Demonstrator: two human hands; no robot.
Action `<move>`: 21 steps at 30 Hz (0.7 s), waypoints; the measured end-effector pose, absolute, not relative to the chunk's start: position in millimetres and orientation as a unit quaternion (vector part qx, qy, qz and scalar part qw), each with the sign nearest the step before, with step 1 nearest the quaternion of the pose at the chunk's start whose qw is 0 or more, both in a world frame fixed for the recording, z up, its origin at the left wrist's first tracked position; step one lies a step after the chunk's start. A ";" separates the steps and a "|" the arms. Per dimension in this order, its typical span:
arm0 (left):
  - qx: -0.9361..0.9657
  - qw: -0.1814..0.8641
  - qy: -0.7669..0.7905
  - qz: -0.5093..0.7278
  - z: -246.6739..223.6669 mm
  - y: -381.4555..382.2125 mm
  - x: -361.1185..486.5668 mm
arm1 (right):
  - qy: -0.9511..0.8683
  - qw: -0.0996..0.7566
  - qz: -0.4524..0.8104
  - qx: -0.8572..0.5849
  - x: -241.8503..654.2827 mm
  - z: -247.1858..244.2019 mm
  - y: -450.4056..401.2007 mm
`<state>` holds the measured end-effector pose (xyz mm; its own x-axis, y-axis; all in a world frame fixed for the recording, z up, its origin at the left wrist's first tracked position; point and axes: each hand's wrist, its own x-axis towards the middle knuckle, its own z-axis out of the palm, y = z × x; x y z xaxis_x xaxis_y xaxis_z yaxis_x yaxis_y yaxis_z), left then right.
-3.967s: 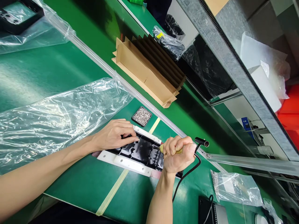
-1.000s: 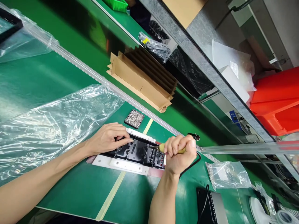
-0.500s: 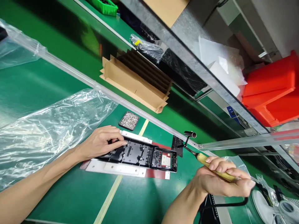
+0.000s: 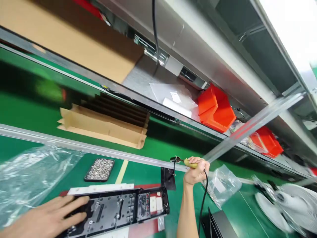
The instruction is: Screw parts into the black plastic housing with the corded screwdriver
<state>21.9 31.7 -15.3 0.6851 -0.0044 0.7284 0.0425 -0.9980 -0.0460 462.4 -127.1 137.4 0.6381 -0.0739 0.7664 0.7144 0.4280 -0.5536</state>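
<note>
My left hand point(image 4: 61, 213) lies with its fingers apart on the left part of a long black plastic housing point(image 4: 111, 210). That housing rests in a fixture with white strips point(image 4: 99, 188) and red parts. My right hand point(image 4: 196, 170) is wrapped round the yellow handle of a corded tool point(image 4: 189, 163). The tool's metal end is at a small tubular holder point(image 4: 175, 159) on a black stand beyond the housing's right end; whether it is inside the tube is hard to tell. A black tray of small metal pieces point(image 4: 99, 169) sits behind the housing.
Behind the metal rail stands a cardboard divider box point(image 4: 104, 132). Clear plastic sheeting point(image 4: 32, 175) covers the left side. Red bins point(image 4: 215, 109) sit on the shelf above. A plastic bag point(image 4: 221, 185), black panels and a white fan point(image 4: 292, 201) are at the right.
The view has swung up and right. My right hand has carried the tool to the tubular holder. My left hand's fingers have spread over the housing.
</note>
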 end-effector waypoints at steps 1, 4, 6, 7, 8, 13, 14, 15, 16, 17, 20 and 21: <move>-0.920 0.058 -0.045 -0.384 -15.1 24.4 19.6 | -0.345 0.766 -0.244 -0.484 469.8 131.3 -123.3; -0.964 0.084 -0.008 -0.250 -1.6 12.1 17.9 | -0.349 0.746 -0.213 -0.525 487.7 113.1 -114.8; -0.967 0.097 0.011 -0.236 14.0 11.9 18.9 | -0.344 0.729 -0.195 -0.558 494.7 103.1 -114.8; -0.965 0.110 0.021 -0.236 21.6 13.1 19.2 | -0.340 0.717 -0.189 -0.578 496.9 99.4 -116.8; -0.963 0.124 0.033 -0.238 28.2 14.4 19.2 | -0.333 0.701 -0.184 -0.603 498.1 96.8 -120.1; -0.960 0.140 0.050 -0.238 49.6 14.0 9.7 | -0.294 0.620 -0.159 -0.710 491.4 92.0 -143.1; -0.962 0.134 0.042 -0.236 54.2 12.1 4.8 | -0.289 0.611 -0.146 -0.722 487.7 90.4 -147.7; -0.963 0.129 0.034 -0.234 59.5 9.9 -1.5 | -0.286 0.606 -0.131 -0.730 483.5 88.0 -152.4; -0.964 0.128 0.023 -0.231 65.4 7.4 -8.9 | -0.282 0.602 -0.118 -0.737 478.5 84.6 -157.6; -0.965 0.130 0.012 -0.227 71.6 4.9 -17.4 | -0.277 0.600 -0.103 -0.743 472.9 80.3 -163.4; -0.967 0.139 -0.040 -0.210 86.5 -1.9 -47.3 | -0.280 0.609 -0.056 -0.740 451.2 63.7 -185.7; -0.967 0.141 -0.063 -0.205 88.9 -3.5 -57.9 | -0.296 0.621 -0.040 -0.725 442.3 57.8 -194.1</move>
